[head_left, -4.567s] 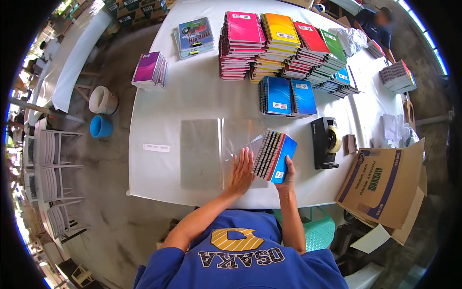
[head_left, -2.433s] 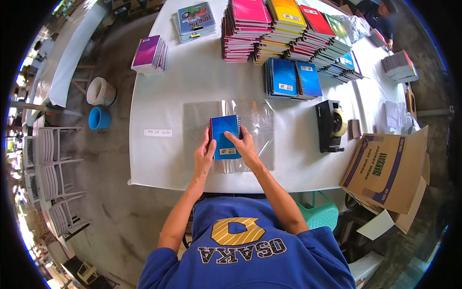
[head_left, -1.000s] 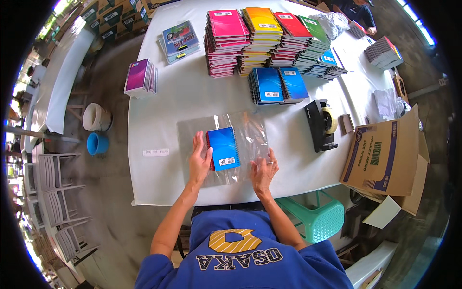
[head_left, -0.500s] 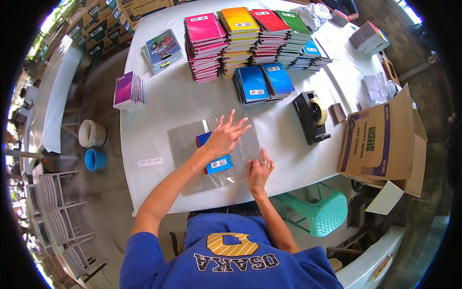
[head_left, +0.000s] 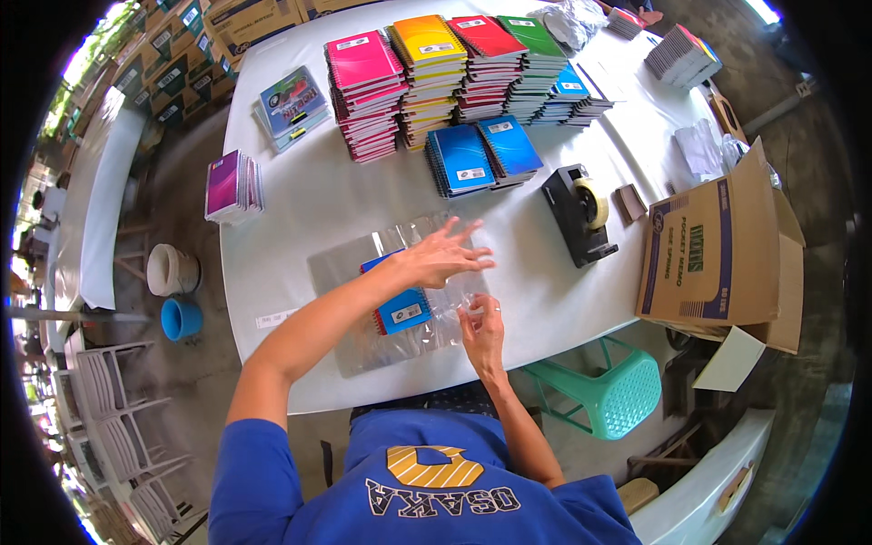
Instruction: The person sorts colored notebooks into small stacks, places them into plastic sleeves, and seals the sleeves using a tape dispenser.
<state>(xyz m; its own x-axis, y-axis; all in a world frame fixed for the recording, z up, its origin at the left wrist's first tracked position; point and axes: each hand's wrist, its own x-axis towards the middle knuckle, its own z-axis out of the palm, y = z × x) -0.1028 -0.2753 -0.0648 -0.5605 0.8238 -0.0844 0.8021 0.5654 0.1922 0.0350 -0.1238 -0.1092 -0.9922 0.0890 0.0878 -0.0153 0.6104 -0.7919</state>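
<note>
A clear plastic sheet or bag (head_left: 359, 356) lies on the white table in front of me. On or inside it, I cannot tell which, is a small blue spiral notebook (head_left: 402, 312) with a white label and red binding, partly hidden under my left forearm. Over the sheet's far right part reaches my left hand (head_left: 445, 258), fingers spread and holding nothing. At the sheet's right edge my right hand (head_left: 482, 334), a ring on one finger, pinches the plastic between thumb and fingers.
Tall stacks of pink notebooks (head_left: 365, 100), others in yellow, red and green, and blue notebooks (head_left: 463, 163) stand at the back. A black tape dispenser (head_left: 578, 218) and an open carton (head_left: 708, 250) are to the right. Purple notebooks (head_left: 233, 186) sit left; a green stool (head_left: 613, 395) stands below.
My left hand has moved right and lifted a little off the sheet. My right hand has drawn slightly left with the plastic edge, which now looks more creased. The view has shifted slightly.
</note>
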